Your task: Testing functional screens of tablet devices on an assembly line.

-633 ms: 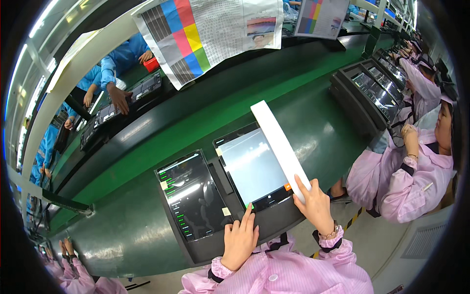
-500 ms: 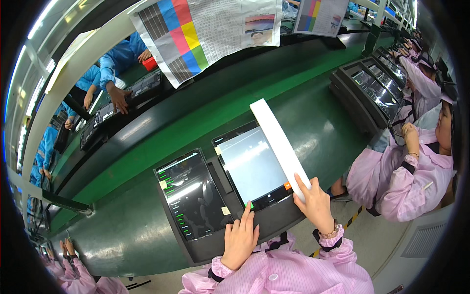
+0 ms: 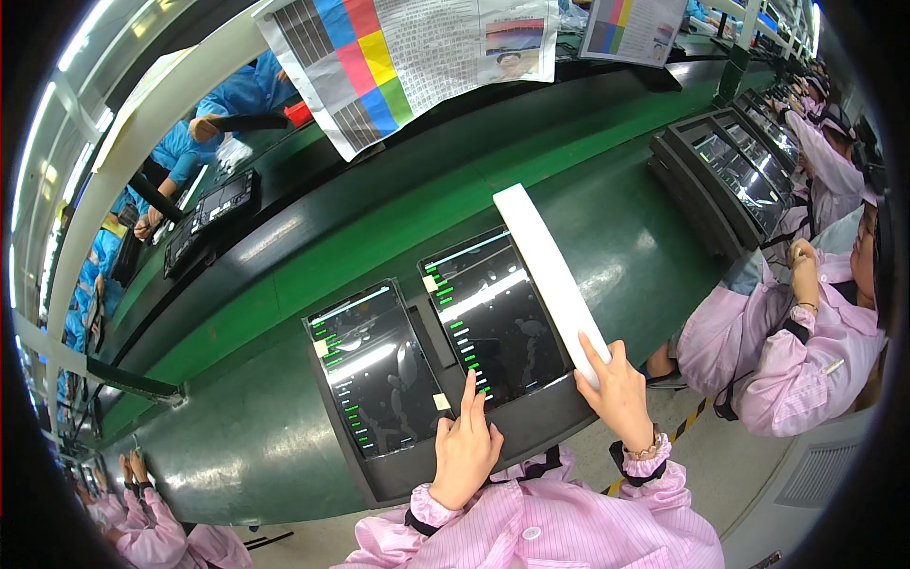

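Observation:
My left hand (image 3: 464, 453) reaches over the lower edge of the right-hand tablet (image 3: 517, 337), its index finger stretched out onto the screen near a column of green and white text lines. The other fingers are partly curled, and nothing is in them. On the right, my right hand (image 3: 618, 396) grips the near end of a long white bar (image 3: 552, 280), which lies slanted along that tablet's right side. A second tablet (image 3: 384, 384), also dark with green text lines, lies to the left. Both rest in a black tray (image 3: 526, 420).
A green-topped bench (image 3: 227, 441) runs beneath the tray. Printed sheets with colour blocks (image 3: 379, 66) hang beyond it. Black trays of tablets (image 3: 730, 180) stand at right. A person in pink (image 3: 758, 351) sits close on the right; people in blue work across the bench.
The right-hand tablet's screen has gone from a bright white page to a dark list with green lines. My left index finger has shifted slightly up and left across the screen.

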Demonstrator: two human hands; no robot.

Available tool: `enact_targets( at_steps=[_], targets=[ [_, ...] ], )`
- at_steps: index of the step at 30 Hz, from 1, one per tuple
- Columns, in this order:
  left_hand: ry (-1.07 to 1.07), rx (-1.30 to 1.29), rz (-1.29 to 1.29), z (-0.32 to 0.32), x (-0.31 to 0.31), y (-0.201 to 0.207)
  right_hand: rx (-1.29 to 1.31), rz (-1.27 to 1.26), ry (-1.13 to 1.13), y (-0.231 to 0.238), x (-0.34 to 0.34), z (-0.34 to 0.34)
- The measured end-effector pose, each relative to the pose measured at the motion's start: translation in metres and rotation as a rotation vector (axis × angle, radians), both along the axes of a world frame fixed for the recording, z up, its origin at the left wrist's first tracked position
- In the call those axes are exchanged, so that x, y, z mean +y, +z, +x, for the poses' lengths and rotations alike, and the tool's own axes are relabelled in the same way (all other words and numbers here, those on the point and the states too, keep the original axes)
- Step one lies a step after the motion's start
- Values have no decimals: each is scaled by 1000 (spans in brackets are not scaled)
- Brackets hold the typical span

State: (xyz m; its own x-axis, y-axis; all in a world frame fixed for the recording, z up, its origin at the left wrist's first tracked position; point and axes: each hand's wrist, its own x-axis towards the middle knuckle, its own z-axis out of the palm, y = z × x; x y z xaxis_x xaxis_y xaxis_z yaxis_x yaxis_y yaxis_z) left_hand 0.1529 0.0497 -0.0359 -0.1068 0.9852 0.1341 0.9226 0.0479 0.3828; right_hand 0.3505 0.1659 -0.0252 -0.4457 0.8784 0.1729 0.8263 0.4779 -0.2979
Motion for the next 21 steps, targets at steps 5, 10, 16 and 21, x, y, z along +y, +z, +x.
enact_targets(
  at_steps=[5,10,16,21],
  targets=[
    [-5,-27,-29,0,1,-1,24,13,2,-2,0,0],
    [8,9,-47,0,0,-2,38,-1,-7,-2,-2,1],
    [-211,-101,61,4,-25,-4,668,-129,-83,-38,5,29],
    [-385,64,51,5,-36,-22,1542,-580,-286,-64,1,44]
  ],
)
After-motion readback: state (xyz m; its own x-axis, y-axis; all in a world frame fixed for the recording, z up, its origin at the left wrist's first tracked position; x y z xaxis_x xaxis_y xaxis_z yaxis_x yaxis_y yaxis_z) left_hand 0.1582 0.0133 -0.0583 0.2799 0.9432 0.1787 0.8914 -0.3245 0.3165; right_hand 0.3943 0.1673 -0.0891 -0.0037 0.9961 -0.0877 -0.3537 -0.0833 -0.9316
